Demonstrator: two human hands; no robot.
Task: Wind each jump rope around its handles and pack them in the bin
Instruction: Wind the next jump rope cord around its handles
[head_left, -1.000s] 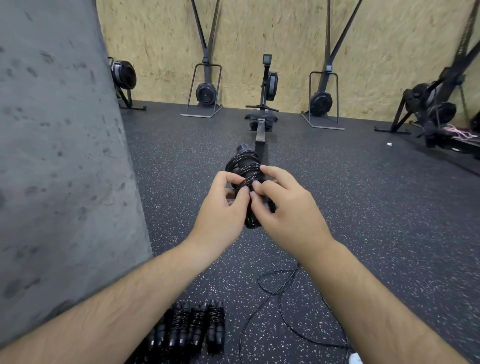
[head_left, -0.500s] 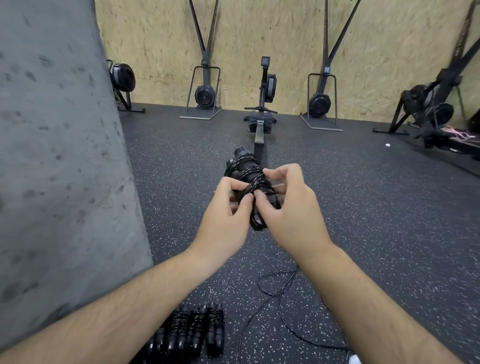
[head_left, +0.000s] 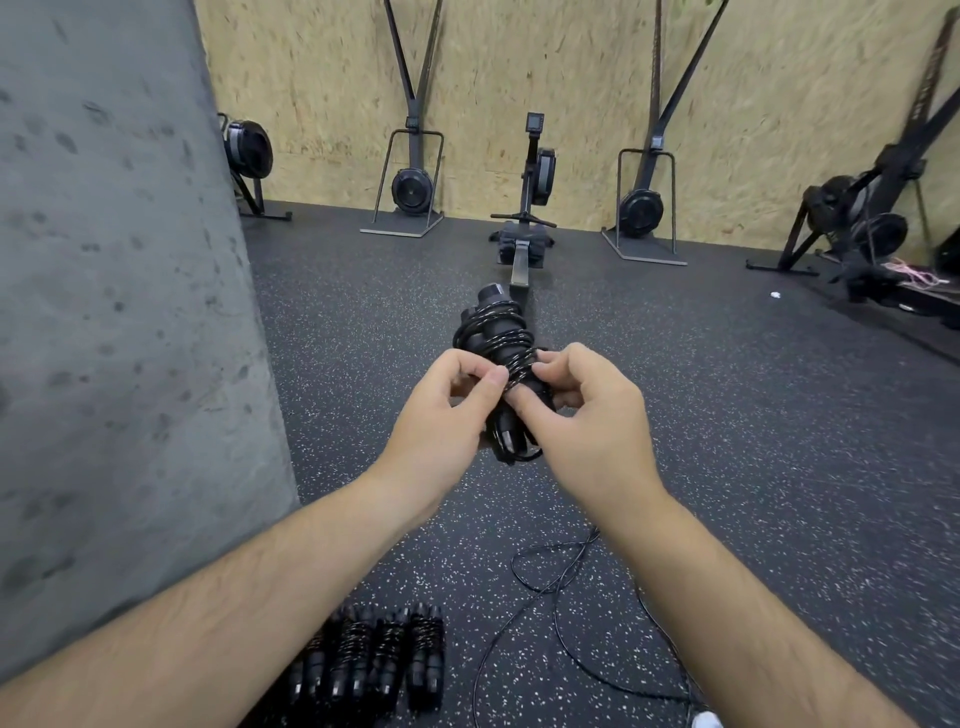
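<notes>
Holding the wound rope (head_left: 496, 358) pinched in both grips, left hand (head_left: 441, 415) and right hand (head_left: 587, 415) equally near, I see its axis running 12 to 6.

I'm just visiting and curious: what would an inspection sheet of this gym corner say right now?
Surface: dark speckled rubber floor.
Job's things: wound jump rope held in the air; row of wound ropes on the floor; no bin in view.
Clutter: small white scrap on the floor.
Hands: left hand and right hand both pinch the cord on the bundle.
Cables: loose rope lying on the floor.
Surroundings: grey concrete pillar, chipboard wall, rowing machine.
</notes>
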